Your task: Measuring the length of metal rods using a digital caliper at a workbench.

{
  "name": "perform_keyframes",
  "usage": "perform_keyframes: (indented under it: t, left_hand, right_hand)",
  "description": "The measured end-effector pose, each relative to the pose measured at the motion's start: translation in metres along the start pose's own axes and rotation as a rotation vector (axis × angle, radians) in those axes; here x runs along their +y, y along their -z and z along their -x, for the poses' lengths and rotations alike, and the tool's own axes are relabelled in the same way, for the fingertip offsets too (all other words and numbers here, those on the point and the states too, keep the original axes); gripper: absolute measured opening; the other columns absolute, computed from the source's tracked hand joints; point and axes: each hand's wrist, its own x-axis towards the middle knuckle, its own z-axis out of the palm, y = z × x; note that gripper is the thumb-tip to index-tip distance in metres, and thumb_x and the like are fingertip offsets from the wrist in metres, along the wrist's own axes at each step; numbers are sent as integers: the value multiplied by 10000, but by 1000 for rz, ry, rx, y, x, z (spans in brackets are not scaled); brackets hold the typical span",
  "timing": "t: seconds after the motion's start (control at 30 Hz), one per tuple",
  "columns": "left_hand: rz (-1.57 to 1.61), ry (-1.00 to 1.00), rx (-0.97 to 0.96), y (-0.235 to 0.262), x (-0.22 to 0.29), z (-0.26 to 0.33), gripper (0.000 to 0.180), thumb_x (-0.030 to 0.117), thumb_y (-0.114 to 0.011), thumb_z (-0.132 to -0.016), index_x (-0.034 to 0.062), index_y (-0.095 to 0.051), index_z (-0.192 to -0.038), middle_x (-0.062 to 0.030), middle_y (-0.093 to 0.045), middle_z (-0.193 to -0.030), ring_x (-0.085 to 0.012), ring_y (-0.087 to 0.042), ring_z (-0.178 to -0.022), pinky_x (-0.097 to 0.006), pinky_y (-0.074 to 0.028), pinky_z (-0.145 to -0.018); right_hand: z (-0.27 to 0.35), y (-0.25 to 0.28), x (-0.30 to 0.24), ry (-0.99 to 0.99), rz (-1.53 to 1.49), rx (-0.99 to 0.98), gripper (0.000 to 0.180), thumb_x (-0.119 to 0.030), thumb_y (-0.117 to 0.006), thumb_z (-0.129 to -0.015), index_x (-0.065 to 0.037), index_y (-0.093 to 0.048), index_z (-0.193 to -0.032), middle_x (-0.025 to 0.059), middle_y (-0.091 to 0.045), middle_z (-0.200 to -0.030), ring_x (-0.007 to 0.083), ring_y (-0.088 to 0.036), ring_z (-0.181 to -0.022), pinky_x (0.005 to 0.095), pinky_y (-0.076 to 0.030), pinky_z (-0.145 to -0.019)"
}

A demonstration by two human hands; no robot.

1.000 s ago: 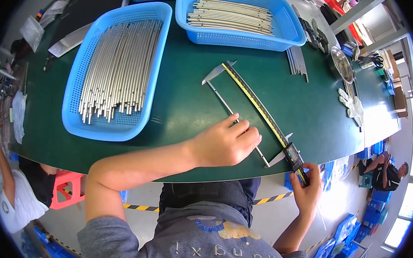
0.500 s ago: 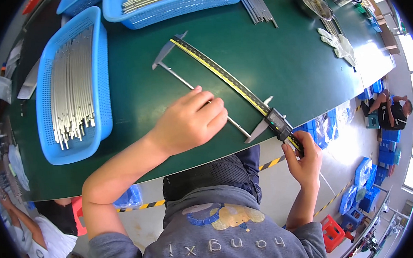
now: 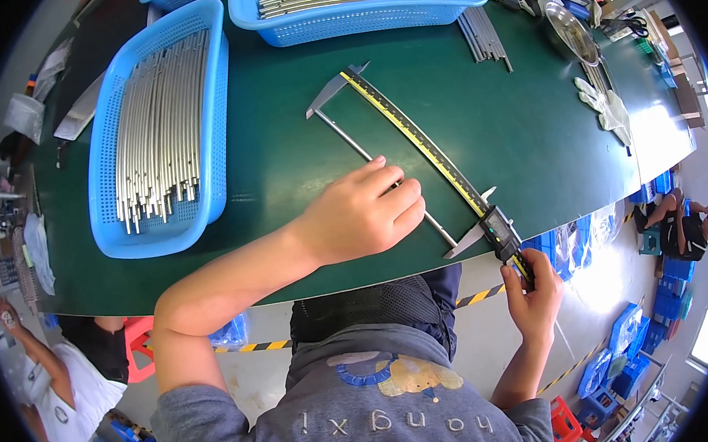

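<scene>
A long digital caliper [image 3: 422, 141] lies slantwise over the green table, its jaws spread wide. Between the jaws is a thin metal rod [image 3: 343, 132], one end at each jaw. My left hand [image 3: 366, 214] is closed around the middle of this rod, and its fingers hide that stretch. At the near right, beyond the table edge, my right hand [image 3: 535, 295] grips the caliper's beam end just below the display, thumb and fingers pinched on it.
A blue basket [image 3: 218, 148] of metal rods stands at the left, another blue basket [image 3: 359, 31] at the back. Several loose grey rods [image 3: 484, 36] lie beside it. A metal bowl [image 3: 571, 33] and a white glove [image 3: 607, 111] are at the right. Other people sit beyond the table.
The whole view has shifted, so the table, baskets and hands appear farther right. Both hands keep their grips, and the rod stays between the caliper's jaws.
</scene>
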Motion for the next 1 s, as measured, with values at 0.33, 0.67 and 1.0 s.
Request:
perform_keyframes:
  t: [0.33, 0.67, 1.0]
  left_hand:
    - [55, 27, -24, 7, -4, -3, 165, 64, -640, -664, 41, -644, -827, -58, -620, -890, -215, -611, -863, -354, -545, -779]
    - [87, 41, -38, 5, -4, -2, 178, 37, -624, -669, 37, -661, -843, -62, -630, -887, -223, -622, -859, -357, -548, -768]
    - [64, 13, -39, 6, -10, -3, 145, 58, -655, -661, 52, -636, -805, -51, -607, -859, -206, -612, -839, -339, -548, -748]
  right_hand:
    - [0, -1, -1, 26, -22, 12, 268, -164, -727, -740, -23, -592, -924, 97, -606, -707, 175, -558, -522, 270, -442, -494]
    - [-1, 2, -1, 77, 36, 16, 255, -192, -738, -737, -22, -595, -862, 81, -590, -686, 184, -547, -486, 279, -416, -448]
    - [-3, 1, 0, 56, 106, 21, 269, -281, -729, -749, -53, -597, -802, 56, -586, -664, 195, -548, -481, 300, -413, -442]
